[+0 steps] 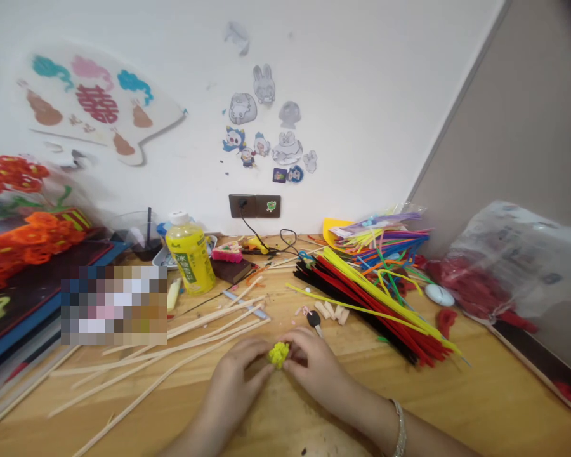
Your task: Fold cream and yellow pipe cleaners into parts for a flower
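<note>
Between my two hands is a small yellow clump [278, 355] that looks like curled pipe cleaner. My left hand [240, 368] pinches its left side with thumb and fingers. From the right, my right hand [316, 363] closes its fingertips on the same clump. Both hands are just above the front middle of the wooden table. Beyond my right hand lie a black-headed key [315, 322] and several short beige rolled pieces [332, 311]. Long beige pipe cleaners [171, 355] spread out beside my left hand.
A bundle of black, red and yellow pipe cleaners [375, 311] lies right of centre, with mixed colours behind it. A yellow drink bottle [190, 255] stands back left. Orange fuzzy flowers [38, 244] are at far left. A plastic bag [518, 260] with red material sits at right.
</note>
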Tool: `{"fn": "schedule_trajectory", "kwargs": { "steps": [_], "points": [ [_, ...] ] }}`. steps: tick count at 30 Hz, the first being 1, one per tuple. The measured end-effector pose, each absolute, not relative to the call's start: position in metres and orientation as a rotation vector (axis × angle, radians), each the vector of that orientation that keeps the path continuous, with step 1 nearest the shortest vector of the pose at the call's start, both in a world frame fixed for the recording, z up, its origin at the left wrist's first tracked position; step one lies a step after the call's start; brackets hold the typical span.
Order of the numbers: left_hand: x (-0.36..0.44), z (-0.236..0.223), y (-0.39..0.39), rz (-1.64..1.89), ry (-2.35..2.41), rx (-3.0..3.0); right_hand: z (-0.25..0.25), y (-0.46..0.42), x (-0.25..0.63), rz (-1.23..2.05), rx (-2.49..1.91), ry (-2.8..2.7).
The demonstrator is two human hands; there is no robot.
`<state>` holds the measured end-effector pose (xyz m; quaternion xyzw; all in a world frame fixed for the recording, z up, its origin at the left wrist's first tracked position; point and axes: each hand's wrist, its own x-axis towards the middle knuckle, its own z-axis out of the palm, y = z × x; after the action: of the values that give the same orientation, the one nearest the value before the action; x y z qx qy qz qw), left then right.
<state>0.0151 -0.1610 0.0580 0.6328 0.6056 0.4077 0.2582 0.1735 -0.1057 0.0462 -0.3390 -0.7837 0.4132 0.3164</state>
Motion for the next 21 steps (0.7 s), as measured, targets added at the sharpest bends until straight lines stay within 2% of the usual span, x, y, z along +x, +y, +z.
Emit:
{"fn": "schedule_trajectory", "kwargs": {
  "steps": [9,21],
  "points": [
    [0.0175,0.0582,-0.161,1.075,1.67,1.695,0.052,-0.1079,0.176,0.896,-0.766,-2.191],
    [0.0186,0.0592,-0.1619,1.097,1.625,1.608,0.0478,-0.1092,0.1765,0.989,-0.811,-2.128]
  ]
}}
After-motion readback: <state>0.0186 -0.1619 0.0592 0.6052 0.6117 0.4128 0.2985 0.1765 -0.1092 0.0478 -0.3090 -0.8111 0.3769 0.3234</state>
